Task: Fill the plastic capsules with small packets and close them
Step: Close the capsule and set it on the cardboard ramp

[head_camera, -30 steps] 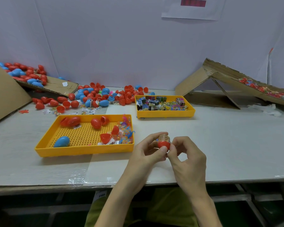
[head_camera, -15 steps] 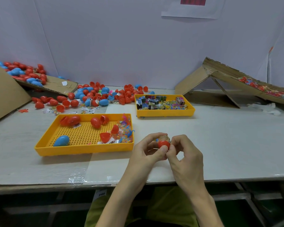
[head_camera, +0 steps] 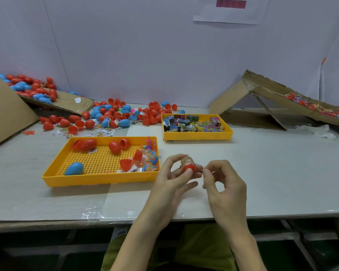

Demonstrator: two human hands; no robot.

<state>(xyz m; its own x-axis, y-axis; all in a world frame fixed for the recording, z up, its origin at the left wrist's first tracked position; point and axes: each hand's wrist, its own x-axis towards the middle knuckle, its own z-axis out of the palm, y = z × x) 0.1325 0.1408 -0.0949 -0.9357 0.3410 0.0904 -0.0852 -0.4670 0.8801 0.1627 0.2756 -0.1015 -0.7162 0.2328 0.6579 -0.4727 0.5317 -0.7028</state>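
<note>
My left hand (head_camera: 172,177) holds a red capsule half (head_camera: 188,168) above the table, thumb on its front. A brownish rolled packet (head_camera: 186,160) sticks up out of that half. My right hand (head_camera: 223,184) is just to the right of it, fingers curled, thumb and forefinger pinched near the capsule's right side; what they pinch is too small to tell. The near yellow tray (head_camera: 98,178) holds red capsule pieces, one blue capsule (head_camera: 74,168) and clear toy packets. The far yellow tray (head_camera: 198,134) is full of small printed packets.
Several loose red and blue capsules (head_camera: 114,114) lie at the back of the table. Cardboard sheets lean at far left (head_camera: 6,112) and at right (head_camera: 262,98), the right one carrying more capsules. The table's front edge (head_camera: 164,220) runs under my wrists.
My right hand has drawn slightly away to the right of the capsule; the left hand keeps holding the half with the packet in it.
</note>
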